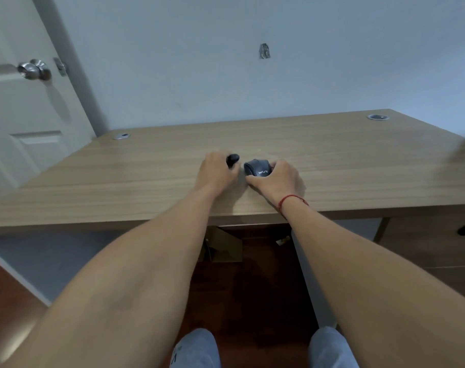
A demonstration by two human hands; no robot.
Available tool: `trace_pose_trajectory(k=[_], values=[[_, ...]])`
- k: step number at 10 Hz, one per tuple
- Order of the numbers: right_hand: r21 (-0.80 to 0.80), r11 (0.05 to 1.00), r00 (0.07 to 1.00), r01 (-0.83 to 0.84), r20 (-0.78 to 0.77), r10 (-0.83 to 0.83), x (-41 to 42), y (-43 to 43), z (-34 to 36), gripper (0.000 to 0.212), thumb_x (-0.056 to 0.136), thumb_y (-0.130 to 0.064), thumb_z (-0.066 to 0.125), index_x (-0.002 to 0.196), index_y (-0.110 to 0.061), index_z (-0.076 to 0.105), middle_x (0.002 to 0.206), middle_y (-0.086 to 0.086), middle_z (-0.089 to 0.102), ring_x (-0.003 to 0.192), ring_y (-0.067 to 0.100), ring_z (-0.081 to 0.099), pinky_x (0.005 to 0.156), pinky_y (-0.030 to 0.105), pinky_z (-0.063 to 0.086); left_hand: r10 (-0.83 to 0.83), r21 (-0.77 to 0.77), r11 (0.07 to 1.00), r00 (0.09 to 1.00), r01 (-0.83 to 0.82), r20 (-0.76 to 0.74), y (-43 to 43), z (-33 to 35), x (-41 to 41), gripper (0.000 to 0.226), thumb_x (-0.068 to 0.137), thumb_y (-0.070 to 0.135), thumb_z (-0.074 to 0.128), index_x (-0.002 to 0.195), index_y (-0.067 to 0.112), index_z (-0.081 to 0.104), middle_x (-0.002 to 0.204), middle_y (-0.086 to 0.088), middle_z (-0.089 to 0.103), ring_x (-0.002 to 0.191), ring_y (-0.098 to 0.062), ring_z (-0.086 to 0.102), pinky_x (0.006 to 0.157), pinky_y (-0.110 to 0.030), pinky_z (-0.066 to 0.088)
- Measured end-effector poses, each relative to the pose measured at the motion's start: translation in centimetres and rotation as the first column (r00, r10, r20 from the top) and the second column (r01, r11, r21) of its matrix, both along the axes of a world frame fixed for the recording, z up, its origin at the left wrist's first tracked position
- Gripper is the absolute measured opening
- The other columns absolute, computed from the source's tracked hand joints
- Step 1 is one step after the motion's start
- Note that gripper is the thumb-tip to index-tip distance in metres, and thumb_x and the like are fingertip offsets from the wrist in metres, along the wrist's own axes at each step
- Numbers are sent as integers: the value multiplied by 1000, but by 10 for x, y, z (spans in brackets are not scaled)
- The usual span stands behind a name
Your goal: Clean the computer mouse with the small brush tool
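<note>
Light wood-grain laminate desk — smooth, matt. Dark grey plastic mouse inside the right grip — satin sheen. Small black object in the left grip — matt, material unclear.

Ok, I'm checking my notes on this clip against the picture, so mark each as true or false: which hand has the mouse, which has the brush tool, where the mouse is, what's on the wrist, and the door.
1. The right hand grips the computer mouse. True.
2. The mouse is lifted high above the desk. False: it sits at desk level.
3. The left hand holds a small dark object, probably the brush tool. True.
4. A red string is on the left wrist. False: it is on the right wrist.
5. The door has a round metal knob. True.
</note>
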State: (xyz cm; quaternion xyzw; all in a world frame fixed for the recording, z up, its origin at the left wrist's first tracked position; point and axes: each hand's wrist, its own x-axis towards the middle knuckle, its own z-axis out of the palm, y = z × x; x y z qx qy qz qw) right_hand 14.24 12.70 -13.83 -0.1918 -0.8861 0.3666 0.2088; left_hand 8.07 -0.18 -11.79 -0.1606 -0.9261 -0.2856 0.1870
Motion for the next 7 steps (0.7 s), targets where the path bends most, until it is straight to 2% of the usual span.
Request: trace_pose_trajectory(k=[1, 2, 3, 4, 5, 6, 7], values=[[18, 999, 999, 46, -19, -46, -3, 2, -1, 63, 66, -61, 77, 111, -18, 67, 109, 4, 72, 102, 27, 65, 89, 40, 54, -118, -64, 991, 993, 118, -8, -1, -7, 9, 20, 76, 27, 60, 81, 10, 70, 85, -8, 72, 83, -28, 65, 73, -33, 52], [17, 996, 996, 89, -17, -88, -6, 4, -2, 67, 65, -64, 76, 113, -18, 66, 111, 5, 71, 106, 28, 64, 92, 43, 52, -199, -103, 975, 980, 194, -32, -2, -10, 19, 25, 69, 31, 58, 78, 10, 68, 80, -4, 68, 80, -23, 63, 71, -34, 52], [4, 993, 993, 114, -16, -114, -11, 6, -2, 66, 67, -63, 76, 113, -16, 66, 113, 6, 71, 108, 28, 64, 93, 43, 51, -236, -77, 970, 970, 231, -55, -4, -13, 22, 29, 67, 33, 59, 79, 9, 70, 75, 6, 63, 74, -19, 61, 68, -28, 49], [4, 992, 992, 129, -10, -129, -11, 6, -1, 64, 68, -62, 75, 112, -16, 65, 114, 6, 70, 111, 29, 63, 94, 41, 50, -215, -58, 976, 975, 211, -57, -4, -12, 24, 33, 66, 33, 62, 79, 4, 70, 73, 5, 62, 72, -22, 62, 65, -25, 45], [3, 994, 993, 113, -22, -113, -10, 6, -4, 69, 64, -67, 73, 111, -17, 64, 113, 5, 68, 111, 29, 61, 95, 43, 49, -207, -6, 978, 978, 207, -39, -4, -13, 24, 47, 67, 42, 63, 99, 9, 69, 90, 0, 68, 89, -23, 65, 77, -27, 50], [50, 993, 994, 106, -12, -106, 4, 7, -2, 79, 60, -74, 68, 112, -15, 63, 116, 7, 66, 114, 29, 58, 96, 43, 48, -130, 43, 991, 990, 128, 54, -4, -12, 36, 76, 73, 43, 71, 138, 12, 46, 141, -7, 52, 133, -23, 46, 107, -31, 37], [76, 996, 997, 46, 52, -50, 17, 11, -1, 90, 63, -77, 65, 125, -13, 58, 127, 10, 61, 122, 31, 54, 101, 41, 45, -33, 54, 998, 989, 26, 147, -5, -15, 41, 91, 69, 54, 70, 141, 13, 34, 151, -7, 37, 143, -22, 31, 113, -35, 31]])
